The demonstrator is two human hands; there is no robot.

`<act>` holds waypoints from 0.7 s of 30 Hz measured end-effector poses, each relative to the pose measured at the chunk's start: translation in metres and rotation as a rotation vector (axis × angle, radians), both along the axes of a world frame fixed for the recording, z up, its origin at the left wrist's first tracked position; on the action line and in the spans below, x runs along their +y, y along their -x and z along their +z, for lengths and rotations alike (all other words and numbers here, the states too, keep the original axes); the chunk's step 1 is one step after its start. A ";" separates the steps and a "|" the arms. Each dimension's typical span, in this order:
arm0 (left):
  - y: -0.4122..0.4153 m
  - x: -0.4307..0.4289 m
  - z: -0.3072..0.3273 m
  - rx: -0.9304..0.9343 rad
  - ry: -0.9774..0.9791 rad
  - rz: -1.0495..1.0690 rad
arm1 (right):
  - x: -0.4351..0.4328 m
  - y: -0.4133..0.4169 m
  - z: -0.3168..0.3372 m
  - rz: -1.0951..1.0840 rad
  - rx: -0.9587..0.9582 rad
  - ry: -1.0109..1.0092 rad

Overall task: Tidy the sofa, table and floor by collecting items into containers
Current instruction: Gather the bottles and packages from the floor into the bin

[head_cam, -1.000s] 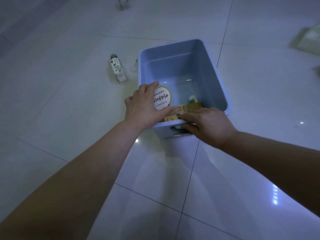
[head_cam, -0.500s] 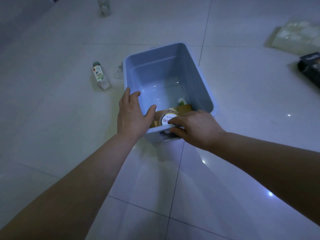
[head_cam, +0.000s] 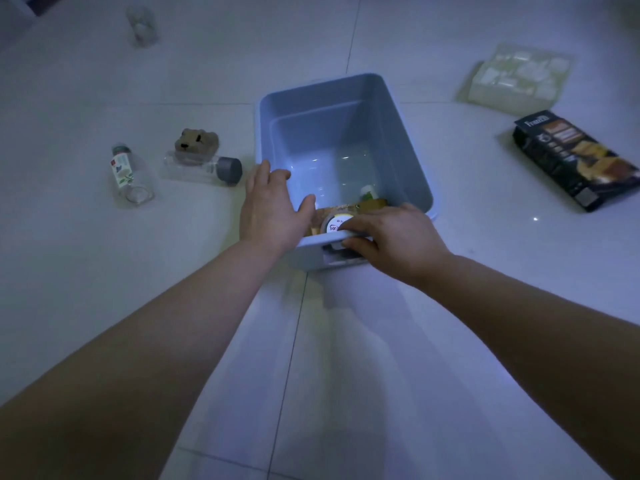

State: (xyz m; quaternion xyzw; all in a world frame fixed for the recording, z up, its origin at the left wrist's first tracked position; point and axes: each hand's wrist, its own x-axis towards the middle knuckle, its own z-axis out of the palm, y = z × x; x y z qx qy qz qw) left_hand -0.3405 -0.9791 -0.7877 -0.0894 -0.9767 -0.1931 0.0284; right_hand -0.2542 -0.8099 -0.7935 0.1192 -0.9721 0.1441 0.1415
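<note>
Blue bin (head_cam: 322,112) sits on the white tile floor (head_cam: 346,358), mid-frame, open top; both hands are on its near end.

Left hand (head_cam: 268,209) is at the bin's 7 o'clock corner; fingers lie along the outside of the left wall, thumb hooked over the rim into the bin; it grips the corner between thumb and fingers.

Right hand (head_cam: 394,237) is at the bin's 6 o'clock, on the near wall; fingers curled over the rim from above, thumb tucked into the handle cutout below; it holds the rim pinched between them.

Contents are all bunched against the near wall, right between the two hands: round tub (head_cam: 337,223) with a white label, just beside the right fingertips; yellowish packet (head_cam: 372,205) behind it; small green-and-white item (head_cam: 367,194) at the packet's far edge, too small to identify; the rest of the bin bottom is bare.

Loose on the floor, from the bin:
- 9 o'clock: clear bottle (head_cam: 204,168) with a grey cap, lying on its side, cap near the left fingers; tan plush animal (head_cam: 196,142) on it or right behind it, can't tell which
- further out at 9: small labelled bottle (head_cam: 126,174), on its side
- 11 o'clock, well apart: clear glass container (head_cam: 141,26), blurred
- 3 o'clock: black snack box (head_cam: 575,157), lying flat
- 2 o'clock: translucent compartment tray (head_cam: 516,77)
</note>
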 end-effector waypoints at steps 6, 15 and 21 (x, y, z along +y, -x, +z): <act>0.038 0.047 -0.001 0.006 0.100 -0.013 | 0.032 0.026 -0.008 -0.047 0.074 0.047; 0.054 0.068 0.031 -0.284 0.285 -0.057 | 0.051 0.053 -0.007 -0.025 -0.009 0.059; 0.071 0.065 0.037 -0.335 0.249 -0.057 | 0.061 0.075 -0.005 0.000 -0.019 0.155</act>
